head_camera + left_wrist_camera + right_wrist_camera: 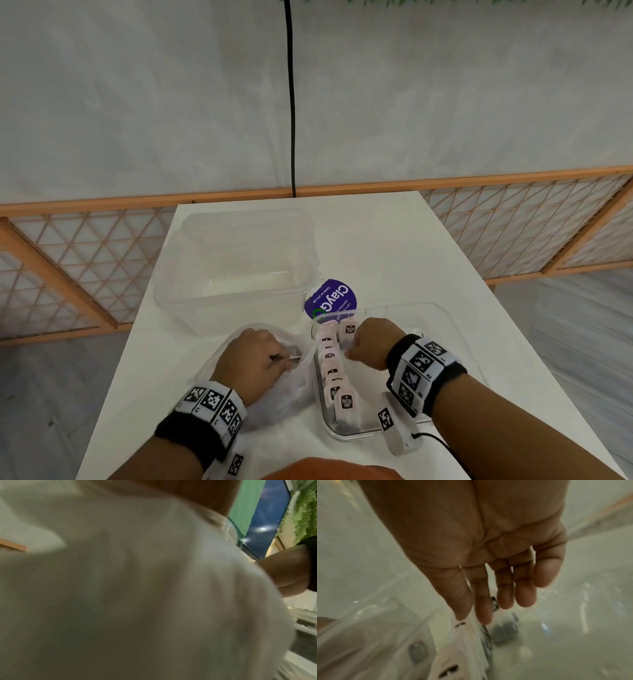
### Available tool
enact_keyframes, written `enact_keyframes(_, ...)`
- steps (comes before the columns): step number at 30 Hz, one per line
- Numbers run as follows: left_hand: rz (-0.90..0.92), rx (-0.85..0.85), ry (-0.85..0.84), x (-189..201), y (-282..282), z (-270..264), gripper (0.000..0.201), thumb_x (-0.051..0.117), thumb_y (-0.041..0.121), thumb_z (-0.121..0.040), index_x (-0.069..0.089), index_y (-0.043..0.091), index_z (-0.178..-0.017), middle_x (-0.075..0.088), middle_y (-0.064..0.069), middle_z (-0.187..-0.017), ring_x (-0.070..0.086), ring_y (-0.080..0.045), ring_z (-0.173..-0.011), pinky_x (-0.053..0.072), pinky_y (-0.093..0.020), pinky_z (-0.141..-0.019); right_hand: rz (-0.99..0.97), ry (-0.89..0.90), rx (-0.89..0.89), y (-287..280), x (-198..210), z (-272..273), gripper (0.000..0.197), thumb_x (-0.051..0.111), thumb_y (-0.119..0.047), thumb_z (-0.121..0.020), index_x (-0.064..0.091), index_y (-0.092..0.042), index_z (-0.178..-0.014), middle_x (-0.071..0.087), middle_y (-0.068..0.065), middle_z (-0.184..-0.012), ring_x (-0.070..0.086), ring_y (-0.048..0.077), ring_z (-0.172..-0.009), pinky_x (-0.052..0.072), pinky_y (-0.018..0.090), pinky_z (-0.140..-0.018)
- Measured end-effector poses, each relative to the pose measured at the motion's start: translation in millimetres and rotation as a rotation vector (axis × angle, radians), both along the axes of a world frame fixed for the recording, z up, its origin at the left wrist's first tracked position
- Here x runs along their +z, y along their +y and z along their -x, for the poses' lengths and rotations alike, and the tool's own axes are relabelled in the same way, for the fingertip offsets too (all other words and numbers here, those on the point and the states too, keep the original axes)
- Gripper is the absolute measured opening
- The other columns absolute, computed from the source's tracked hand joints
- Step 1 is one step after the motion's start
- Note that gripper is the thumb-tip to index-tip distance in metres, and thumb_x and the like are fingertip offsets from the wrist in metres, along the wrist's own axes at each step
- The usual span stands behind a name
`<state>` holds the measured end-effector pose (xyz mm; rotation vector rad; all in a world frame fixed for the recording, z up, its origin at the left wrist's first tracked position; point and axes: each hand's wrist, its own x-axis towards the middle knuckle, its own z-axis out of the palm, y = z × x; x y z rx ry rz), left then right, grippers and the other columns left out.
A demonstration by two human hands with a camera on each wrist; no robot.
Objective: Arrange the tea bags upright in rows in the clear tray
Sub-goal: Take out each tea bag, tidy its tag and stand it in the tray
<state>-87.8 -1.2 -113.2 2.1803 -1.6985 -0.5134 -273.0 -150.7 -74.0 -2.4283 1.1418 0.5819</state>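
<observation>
Near the front edge of the tabletop (394, 240) we've got the clear tray (442, 318) on our right side, with 1 row of tea bags (334, 370) standing upright along its left wall and the rest of the tray bare. Our right hand (371, 342) is inside it, by the far end of that row. From the wrist view its grip looks loose, fingers (524, 595) mostly straight and holding nothing, tips just at the top of a bag.

Our left hand (253, 359) is in the thin plastic bag (291, 394) just left of the tray, fingers curled in its mouth; they seem to be pinching something small, probably the next tea bag, but we can't tell for sure. The left wrist view is just blurry plastic.

What could go wrong: the row is only leaning on itself, so a nudge from the right hand could domino it. The plastic bag could also drag against the tray.

Behind sit a big clear tub (236, 263), looks empty, and a purple round lid (330, 299).
</observation>
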Motion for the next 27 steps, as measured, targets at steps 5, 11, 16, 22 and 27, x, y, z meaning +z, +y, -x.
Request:
enact_keyframes(5,0.211,0.042,0.057,10,3,-1,0.017,0.06,0.042,-0.081,0.068,0.028,-0.077,0.059,0.013,-0.078,0.052,-0.004,-0.075,0.043,-0.022,-0.068,0.066,-0.543,0.013,16,22,-3,0.022,0.054,-0.028,-0.092,0.059,-0.015,-0.075,0.059,-0.005,-0.073,0.052,0.01,-0.069,0.038,0.023,-0.066)
enact_keyframes(11,0.291,0.128,0.504,58,3,-2,0.021,0.064,0.002,-0.087,0.065,0.021,-0.078,0.063,0.01,-0.074,0.059,0.001,-0.066,0.044,-0.008,-0.06,-0.121,-0.869,0.247,30,24,-24,0.047,0.068,-0.012,-0.085,0.059,-0.037,-0.125,0.063,-0.011,-0.101,0.058,0.004,-0.085,0.043,0.012,-0.077)
enact_keyframes(16,0.21,0.131,0.796,71,5,1,0.016,0.064,-0.007,-0.084,0.067,0.008,-0.079,0.068,0.001,-0.065,0.062,-0.007,-0.059,0.051,-0.019,-0.058,-0.165,-0.997,0.294,37,24,-34,0.038,0.08,-0.014,-0.073,0.071,-0.032,-0.105,0.062,-0.008,-0.086,0.055,0.004,-0.075,0.045,0.016,-0.071)
enact_keyframes(22,-0.083,0.136,0.124,41,4,1,0.025,0.057,0.015,-0.089,0.057,0.035,-0.075,0.063,0.009,-0.078,0.06,0.0,-0.07,0.041,-0.012,-0.062,-0.044,-0.979,0.207,33,23,-29,0.009,0.079,-0.023,-0.076,0.071,-0.023,-0.079,0.055,-0.016,-0.086,0.053,-0.001,-0.08,0.042,0.013,-0.074)
enact_keyframes(27,-0.312,0.0,-0.103,15,9,2,0.045,0.063,0.031,-0.086,0.052,0.039,-0.129,0.047,0.002,-0.12,0.056,-0.02,-0.109,0.044,-0.026,-0.088,-0.149,-0.889,0.096,29,30,-14,0.022,0.074,-0.024,-0.082,0.058,-0.035,-0.071,0.064,-0.009,-0.075,0.056,0.004,-0.064,0.04,0.014,-0.059)
